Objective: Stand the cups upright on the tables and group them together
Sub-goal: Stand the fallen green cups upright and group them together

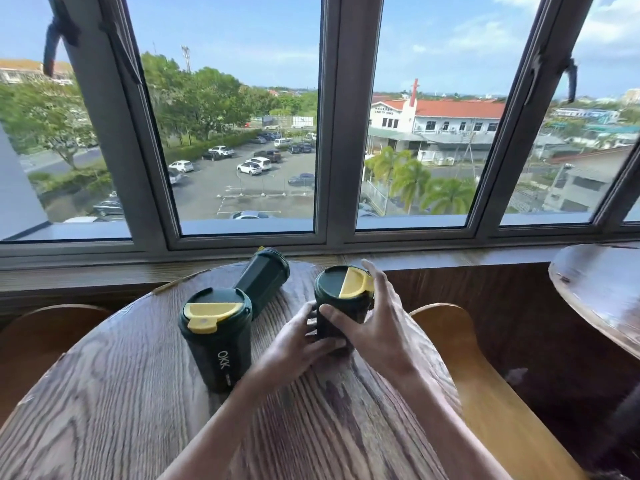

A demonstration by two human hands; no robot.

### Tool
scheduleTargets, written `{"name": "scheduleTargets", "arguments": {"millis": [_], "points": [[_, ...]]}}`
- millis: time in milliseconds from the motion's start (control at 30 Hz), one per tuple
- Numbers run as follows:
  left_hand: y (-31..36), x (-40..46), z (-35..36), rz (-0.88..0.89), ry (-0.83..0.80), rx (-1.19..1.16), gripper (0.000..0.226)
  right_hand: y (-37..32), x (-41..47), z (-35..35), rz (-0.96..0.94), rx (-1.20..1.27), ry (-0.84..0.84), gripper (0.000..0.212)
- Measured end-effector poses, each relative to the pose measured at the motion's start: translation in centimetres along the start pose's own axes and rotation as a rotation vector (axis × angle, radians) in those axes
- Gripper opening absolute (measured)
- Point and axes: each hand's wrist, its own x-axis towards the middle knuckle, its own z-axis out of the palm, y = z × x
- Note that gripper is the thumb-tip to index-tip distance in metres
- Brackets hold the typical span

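Three cups on our wooden tabletop (121,393).
Our left hand (298,344) and right hand (372,327) clasp one upright cup (341,299); another cup (216,337) stands upright; the third (265,277) lies tipped.

White letters reading "OKK" are running vertically down the dark green side of the upright cup (215,337) standing nearest the left on the wooden counter (104,393). A smaller mark below those letters is showing too blurred to read. Lettering on the white wall of the red-roofed building (450,116) outside is appearing too small to make out.
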Motion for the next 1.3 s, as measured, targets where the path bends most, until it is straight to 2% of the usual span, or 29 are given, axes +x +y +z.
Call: {"name": "scheduleTargets", "arguments": {"millis": [167, 267, 333, 433, 533, 633, 733, 900, 1067, 1167, 1300], "points": [[0.2, -0.5, 0.6, -0.02, 0.044, 0.0, 0.065, 0.1, 0.4, 0.8, 0.016, 0.001, 0.01, 0.093], [0.8, -2.5, 1.2, -0.065, 0.158, 0.102, 0.082, -0.1, -0.8, 0.3, 0.046, 0.026, 0.004, 0.103], [1.3, -4.9, 1.2, -0.07, 0.163, 0.223, 0.086, -0.3, -2.5, 0.0, 0.05, 0.026, 0.039, 0.099], [1.1, -9.3, 0.0, -0.01, 0.1, 0.405, 0.072, -0.9, -6.0, 0.3, 0.064, 0.073, 0.043, 0.071], [1.0, -13.6, -2.3, 0.038, 0.049, 0.505, 0.048, -1.8, -8.8, 1.1, 0.098, 0.085, -0.115, 0.047], [1.4, -17.0, -5.8, -0.025, 0.057, 0.422, 0.026, -3.0, -9.8, 2.4, 0.154, 0.135, -0.272, 0.035], [1.0, -18.1, -10.6, -0.126, 0.176, 0.304, 0.015, -3.8, -9.0, 4.2, 0.247, 0.278, -0.399, 0.032], [-1.1, -13.6, -16.3, -0.247, 0.387, 0.124, 0.011, -4.2, -4.7, 7.5, 0.411, 0.421, -0.392, 0.034], [-2.4, -6.7, -16.5, -0.324, 0.343, 0.096, 0.019, -3.8, -0.5, 11.1, 0.488, 0.45, -0.357, 0.039], [-2.7, -3.4, -17.1, -0.316, 0.298, 0.08, 0.019, -3.6, 1.7, 12.6, 0.503, 0.455, -0.345, 0.037], [-2.4, -2.2, -16.6, -0.295, 0.284, 0.079, 0.02, -2.6, 2.3, 13.3, 0.496, 0.442, -0.343, 0.045]]}}
